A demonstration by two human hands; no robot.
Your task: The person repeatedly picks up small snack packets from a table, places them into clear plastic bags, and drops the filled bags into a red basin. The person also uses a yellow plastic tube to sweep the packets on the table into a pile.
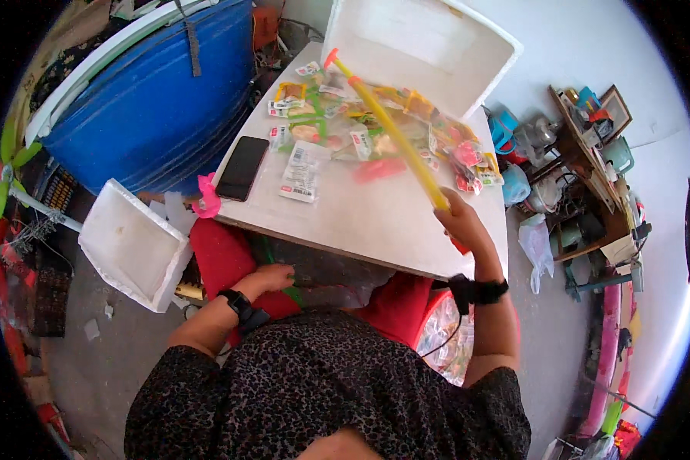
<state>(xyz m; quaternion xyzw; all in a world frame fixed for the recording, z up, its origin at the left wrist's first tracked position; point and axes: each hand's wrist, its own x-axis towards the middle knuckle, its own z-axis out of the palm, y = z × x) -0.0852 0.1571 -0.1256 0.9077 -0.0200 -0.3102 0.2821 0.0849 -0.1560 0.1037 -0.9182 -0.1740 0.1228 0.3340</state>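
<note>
My right hand [461, 218] is closed around the lower end of a long yellow hand pump [397, 132]. The pump slants up and left over the table, its orange T-shaped handle at the far end. My left hand [271, 277] is low by my red-trousered thigh, below the table's front edge. Its fingers look curled, with a bit of green at the tips; what they hold is unclear. Beneath the pump lies a pile of small packets [326, 126] in clear and coloured wrappers. A white packet [303, 170] and a black phone [242, 169] lie nearer me.
An open white foam box [429, 46] stands at the table's [337, 230] far side. A pink item [207, 196] is at its left corner. On the left are a blue tub [153, 100] and a foam lid [134, 245]. A container of packets [446, 337] sits under my right arm.
</note>
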